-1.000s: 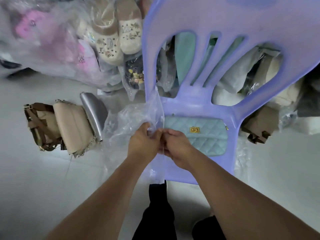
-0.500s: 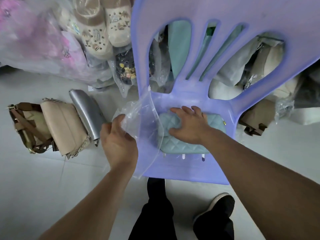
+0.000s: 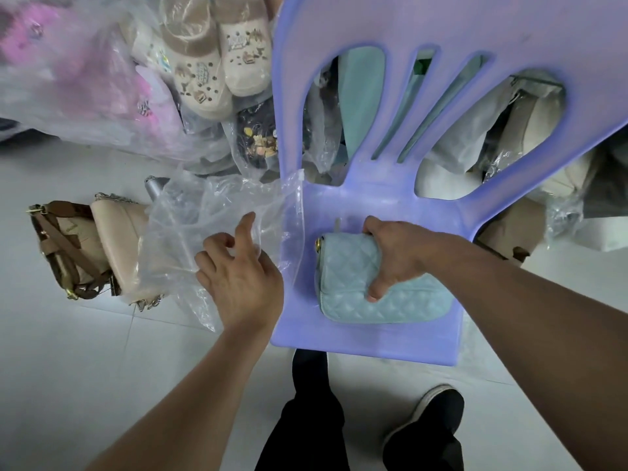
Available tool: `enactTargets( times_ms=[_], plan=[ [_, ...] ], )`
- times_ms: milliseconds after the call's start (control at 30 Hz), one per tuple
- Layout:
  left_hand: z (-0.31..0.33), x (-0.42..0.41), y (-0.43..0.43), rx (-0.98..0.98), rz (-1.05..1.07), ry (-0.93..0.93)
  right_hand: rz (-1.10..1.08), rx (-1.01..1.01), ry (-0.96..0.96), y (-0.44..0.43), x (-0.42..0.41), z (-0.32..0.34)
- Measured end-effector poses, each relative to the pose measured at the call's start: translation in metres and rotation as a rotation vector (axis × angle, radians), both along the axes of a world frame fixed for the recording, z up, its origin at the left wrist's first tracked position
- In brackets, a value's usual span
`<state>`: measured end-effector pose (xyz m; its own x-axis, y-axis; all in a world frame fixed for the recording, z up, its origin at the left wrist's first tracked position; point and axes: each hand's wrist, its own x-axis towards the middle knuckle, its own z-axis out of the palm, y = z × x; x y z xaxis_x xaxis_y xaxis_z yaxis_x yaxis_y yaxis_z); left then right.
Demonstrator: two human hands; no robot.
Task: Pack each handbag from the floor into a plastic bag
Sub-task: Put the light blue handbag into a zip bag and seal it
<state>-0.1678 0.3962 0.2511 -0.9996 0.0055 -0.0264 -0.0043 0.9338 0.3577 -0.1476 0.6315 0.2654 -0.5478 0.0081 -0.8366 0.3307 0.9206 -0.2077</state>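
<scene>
1. Right hand [image 3: 397, 256]: the fingers curl over the top edge and the thumb presses the front of the light-blue quilted handbag [image 3: 384, 300]. The handbag lies under this hand on the seat of the purple chair [image 3: 356, 341].
2. Left hand [image 3: 243, 280]: the fingers curl into the film of the clear plastic bag [image 3: 204, 226], with the index finger raised. One edge of the bag stands between the two hands.
3. Handbag, by judgement: light and padded, and it keeps its shape. The quilting offers grip. It is best held across the body, clear of the gold clasp [image 3: 318, 246].
4. Plastic bag, by judgement: almost weightless, limp, slippery, and inclined to cling shut. It is best held at the rim by one layer only.
5. On the floor left of the left hand: beige handbag [image 3: 115, 239], brown-strapped handbag [image 3: 57, 253] and silver handbag [image 3: 154, 185], not yet packed.
</scene>
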Motion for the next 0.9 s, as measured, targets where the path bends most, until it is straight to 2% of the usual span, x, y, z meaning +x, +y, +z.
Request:
enactTargets(
  times_ms=[100,267,333,400,467,567,633,733,800,900],
  plan=[
    [-0.005,0.008,0.002,0.062,-0.016,-0.140,-0.133,-0.048,0.009,0.007,0.006,0.013],
    [-0.004,0.019,0.020,0.269,0.083,-0.472,-0.527,-0.222,0.125,0.018,0.025,0.053],
    [0.001,0.020,0.022,0.454,0.097,-0.562,-0.545,-0.238,0.193,0.011,0.030,0.063],
    [0.004,0.020,0.018,0.566,0.065,-0.569,-0.488,-0.191,0.254,-0.001,0.033,0.063],
    [0.008,0.018,0.013,0.579,0.052,-0.542,-0.476,-0.178,0.294,-0.009,0.038,0.064],
    [0.013,0.012,0.007,0.573,0.044,-0.603,-0.569,-0.246,0.361,-0.010,0.048,0.071],
    [0.020,0.012,0.007,0.617,0.064,-0.682,-0.700,-0.382,0.401,-0.009,0.058,0.078],
    [0.025,0.019,0.010,0.554,0.057,-0.771,-0.838,-0.604,0.435,-0.008,0.067,0.082],
    [0.025,0.024,0.010,0.573,0.079,-0.824,-0.818,-0.663,0.406,-0.005,0.068,0.079],
    [0.031,0.031,0.008,0.723,0.186,-0.879,-0.665,-0.609,0.322,-0.004,0.066,0.072]
  ],
)
